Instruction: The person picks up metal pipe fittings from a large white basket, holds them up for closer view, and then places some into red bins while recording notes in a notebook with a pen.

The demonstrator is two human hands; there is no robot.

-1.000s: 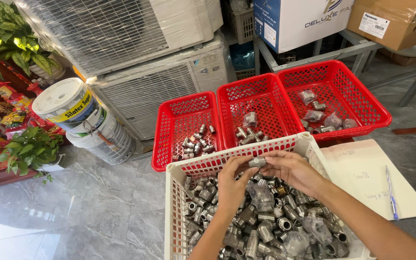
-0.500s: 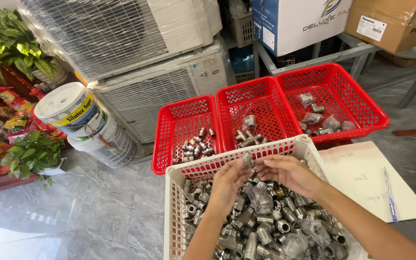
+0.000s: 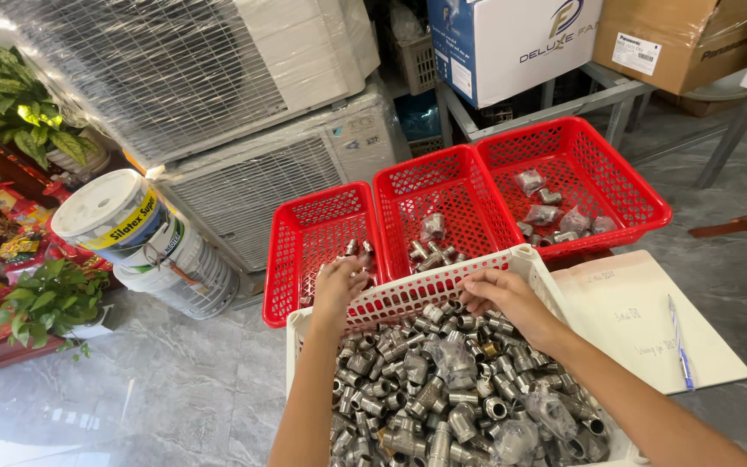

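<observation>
Glossy grey marble floor (image 3: 131, 389)

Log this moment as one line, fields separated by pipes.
left hand over left red basket, grip unclear | right hand on metal fittings at white basket far rim

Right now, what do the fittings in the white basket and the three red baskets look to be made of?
Fittings: apparently metal, grey and shiny, with bright glints. White basket and red baskets: seemingly moulded plastic, with perforated lattice walls and a slight gloss.
</observation>
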